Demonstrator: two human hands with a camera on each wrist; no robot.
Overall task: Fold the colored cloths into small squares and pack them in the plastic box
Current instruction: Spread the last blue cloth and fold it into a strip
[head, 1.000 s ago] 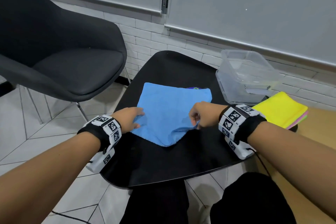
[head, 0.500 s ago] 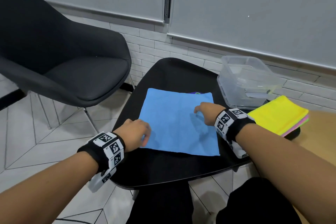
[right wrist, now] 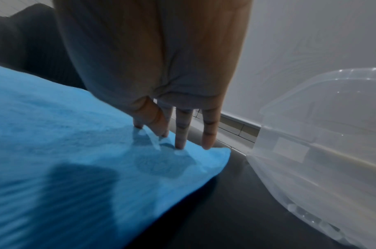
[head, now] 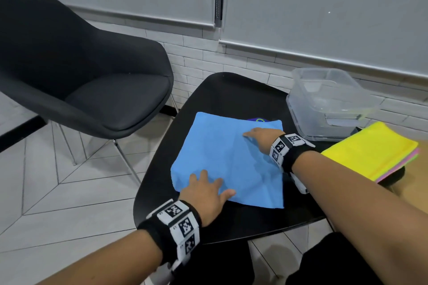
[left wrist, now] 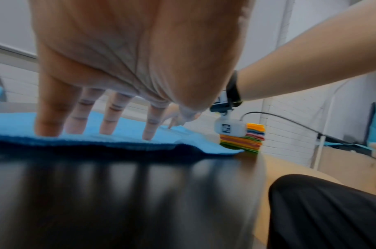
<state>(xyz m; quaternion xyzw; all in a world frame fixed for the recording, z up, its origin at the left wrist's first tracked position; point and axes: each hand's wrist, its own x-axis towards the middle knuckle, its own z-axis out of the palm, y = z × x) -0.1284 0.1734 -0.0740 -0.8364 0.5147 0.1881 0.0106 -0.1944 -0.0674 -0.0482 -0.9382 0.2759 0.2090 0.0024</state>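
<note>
**First cloth flat, folding yet to start**

Starting at the left: the left hand lies flat on the near-left corner of the blue cloth, fingers straight and spread, tips pressing the fabric to the black counter. No grip here at all, it holds nothing, only pins the corner down.

Across the middle, the blue cloth lies open as one full sheet, no crease visible, so by this showing not a single fold is made. Something small and purple peeks out from under its far edge; what it is cannot be told.

On to the right hand: also flat, palm down near the far-right corner of the cloth, fingers extended and touching the fabric. Again nothing grasped. It looks like smoothing ahead of the first fold.

Further right, the plastic box stands on the far-right part of the counter, just beside the cloth, lid off. No coloured cloth shows inside; through the clear walls only something pale and flat is visible, and it is hard to say what.

Far right, the stack of cloths, yellow on top, waits untouched. Judged from this, nearly the whole task lies ahead.
</note>
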